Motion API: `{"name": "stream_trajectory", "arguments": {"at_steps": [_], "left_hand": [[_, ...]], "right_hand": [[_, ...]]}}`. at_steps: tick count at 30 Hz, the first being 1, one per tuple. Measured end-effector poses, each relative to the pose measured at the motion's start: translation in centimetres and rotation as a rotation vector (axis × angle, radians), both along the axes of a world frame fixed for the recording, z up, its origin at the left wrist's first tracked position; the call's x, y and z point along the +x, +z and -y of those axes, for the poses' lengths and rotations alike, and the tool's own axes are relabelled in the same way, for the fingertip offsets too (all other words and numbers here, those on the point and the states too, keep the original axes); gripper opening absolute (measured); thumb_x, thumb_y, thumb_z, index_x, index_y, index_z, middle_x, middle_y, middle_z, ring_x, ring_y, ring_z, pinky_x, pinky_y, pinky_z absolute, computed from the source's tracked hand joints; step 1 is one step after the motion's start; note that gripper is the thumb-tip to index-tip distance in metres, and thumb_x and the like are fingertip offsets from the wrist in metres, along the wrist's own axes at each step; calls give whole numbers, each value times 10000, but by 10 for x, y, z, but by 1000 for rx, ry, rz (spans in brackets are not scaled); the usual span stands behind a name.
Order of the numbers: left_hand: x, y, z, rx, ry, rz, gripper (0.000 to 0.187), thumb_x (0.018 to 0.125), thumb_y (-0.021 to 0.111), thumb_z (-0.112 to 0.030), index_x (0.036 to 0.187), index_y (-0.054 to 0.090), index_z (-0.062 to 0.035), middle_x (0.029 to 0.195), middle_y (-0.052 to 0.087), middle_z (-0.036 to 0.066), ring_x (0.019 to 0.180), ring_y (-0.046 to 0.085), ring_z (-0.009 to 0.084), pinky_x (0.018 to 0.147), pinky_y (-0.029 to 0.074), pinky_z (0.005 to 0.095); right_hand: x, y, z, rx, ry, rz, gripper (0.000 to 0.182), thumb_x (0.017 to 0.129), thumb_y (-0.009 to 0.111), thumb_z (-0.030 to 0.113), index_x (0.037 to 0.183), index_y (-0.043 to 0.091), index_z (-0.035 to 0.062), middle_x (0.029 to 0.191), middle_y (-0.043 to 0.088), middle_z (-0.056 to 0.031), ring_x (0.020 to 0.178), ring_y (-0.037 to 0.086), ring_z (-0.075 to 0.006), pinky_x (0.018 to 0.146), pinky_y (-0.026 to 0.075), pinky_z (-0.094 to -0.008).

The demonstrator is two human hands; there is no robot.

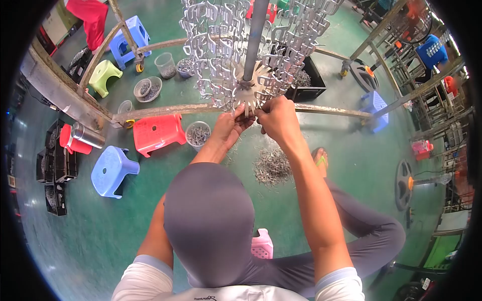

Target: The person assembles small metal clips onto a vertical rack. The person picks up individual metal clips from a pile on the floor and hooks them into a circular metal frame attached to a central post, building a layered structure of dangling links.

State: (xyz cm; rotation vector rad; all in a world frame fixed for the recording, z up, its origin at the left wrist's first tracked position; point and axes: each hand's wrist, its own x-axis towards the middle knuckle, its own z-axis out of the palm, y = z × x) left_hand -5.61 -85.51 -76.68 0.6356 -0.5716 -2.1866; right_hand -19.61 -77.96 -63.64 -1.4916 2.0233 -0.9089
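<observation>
In front of me stands a rack with a grey central pole (256, 42) and a pale slotted disc (247, 95) at its foot. Many silver metal hooks (216, 55) hang in strands around the pole. My left hand (232, 126) is at the disc's near edge, palm partly up, fingers curled and thumb against the slats. Close beside it, my right hand (278, 118) is closed in a pinch at the same edge. Whatever lies between the fingers of either hand is too small or hidden to name. A heap of small metal pieces (272, 166) lies on the floor below.
A metal frame bar (165, 111) crosses just under the rack. A red stool (159, 133), a blue stool (113, 170) and a tub of metal pieces (198, 134) stand at left. Behind the rack is a black crate (314, 83). My knee (391, 241) extends right.
</observation>
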Motion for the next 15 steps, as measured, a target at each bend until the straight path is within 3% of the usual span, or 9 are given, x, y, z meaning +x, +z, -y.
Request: {"name": "stream_trajectory", "arguments": {"at_steps": [10,13,15], "left_hand": [[4,9,4,-41,-1,18,257,1061,645,-211,1166,652,24,1099,719,145,995,719,252,921,616,392],[18,17,-4,-21,-121,75,305,1060,638,-196,1240,631,51,1159,717,169,1057,728,277,953,617,398],[34,37,-21,-36,-258,224,350,1057,643,-198,1298,623,54,1192,721,167,1066,730,282,941,615,386]], "right_hand": [[7,19,-6,47,6,31,206,855,772,93,797,744,-103,604,696,-196,564,732,-259,582,571,-370],[15,11,-28,-152,19,-156,210,871,768,102,806,736,-95,672,712,-209,635,741,-288,621,567,-381],[18,-2,-41,-297,2,-133,176,863,745,75,811,695,-86,730,700,-240,712,716,-399,665,557,-456]]}}
